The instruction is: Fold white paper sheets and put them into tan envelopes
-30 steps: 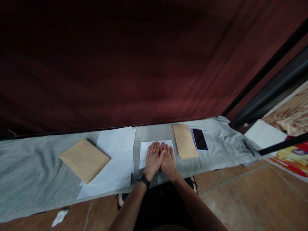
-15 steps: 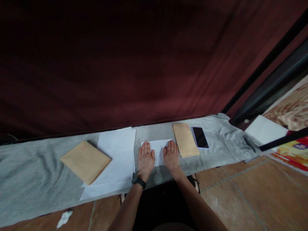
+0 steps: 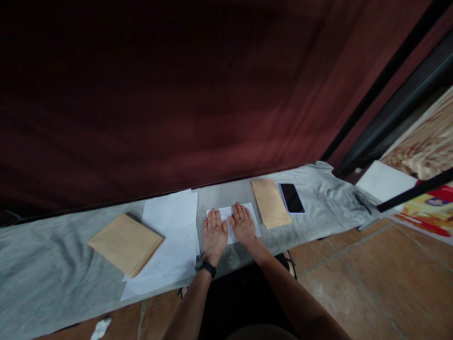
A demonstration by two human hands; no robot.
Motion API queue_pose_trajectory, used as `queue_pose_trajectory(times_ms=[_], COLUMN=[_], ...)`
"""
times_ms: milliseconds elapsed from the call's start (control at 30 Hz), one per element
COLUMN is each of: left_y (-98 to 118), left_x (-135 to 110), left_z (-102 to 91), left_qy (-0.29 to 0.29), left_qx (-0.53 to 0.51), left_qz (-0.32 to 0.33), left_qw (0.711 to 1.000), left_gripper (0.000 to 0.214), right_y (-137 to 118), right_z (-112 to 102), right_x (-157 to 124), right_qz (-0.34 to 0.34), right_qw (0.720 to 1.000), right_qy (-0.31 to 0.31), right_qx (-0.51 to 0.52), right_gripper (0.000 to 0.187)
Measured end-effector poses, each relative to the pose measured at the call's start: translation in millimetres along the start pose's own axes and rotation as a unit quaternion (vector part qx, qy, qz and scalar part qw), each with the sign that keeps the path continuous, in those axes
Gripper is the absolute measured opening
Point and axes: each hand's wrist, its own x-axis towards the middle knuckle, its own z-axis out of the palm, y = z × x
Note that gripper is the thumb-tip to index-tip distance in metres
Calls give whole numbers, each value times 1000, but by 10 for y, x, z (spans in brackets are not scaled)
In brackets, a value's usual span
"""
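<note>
A folded white sheet of paper lies on the grey cloth in front of me. My left hand rests flat on its left part, fingers stretched out, a black band on the wrist. My right hand lies flat on the sheet's middle, fingers together and extended, close beside the left hand. Neither hand grips anything.
Left of the sheet lie larger white sheets with a stack of brown envelopes on them. To the right sit more brown envelopes and a dark phone. A dark red curtain hangs behind; a crumpled paper scrap is on the tiled floor.
My hands went from together to spread apart on the sheet, and now the right hand has slid back left toward the left hand. The view shifted slightly.
</note>
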Motion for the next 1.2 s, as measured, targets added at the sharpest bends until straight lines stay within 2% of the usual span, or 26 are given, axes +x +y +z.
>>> queue_pose_trajectory(times_ms=[233,400,500,667,867,1033,1100,1200], left_y=[-8,-4,-3,-5,-37,19,139,366], left_x=[1,5,2,-1,-2,-93,-181,-330], left_z=[25,28,26,30,44,61,78,115], left_qy=[17,31,29,28,44,82,83,53], left_qx=[16,12,10,12,-7,-31,-45,-80], left_qz=[-1,-11,-14,-10,-6,-45,-15,87], left_qw=[1000,999,999,999,999,995,995,992], left_gripper=[60,61,61,61,61,62,62,60], right_y=[183,243,215,105,258,381,382,376], right_z=[20,-28,-83,-150,-214,-234,-225,-210], right_x=[-88,-180,-313,-629,-812,-870,-882,-888], right_qz=[45,64,45,-47,-31,-31,-30,-31], right_qw=[996,993,993,996,995,994,993,993], right_qy=[71,94,101,63,74,92,95,94], right_qx=[-36,-38,-41,-39,-51,-58,-63,-67], right_gripper=[59,60,57,52,55,60,62,62])
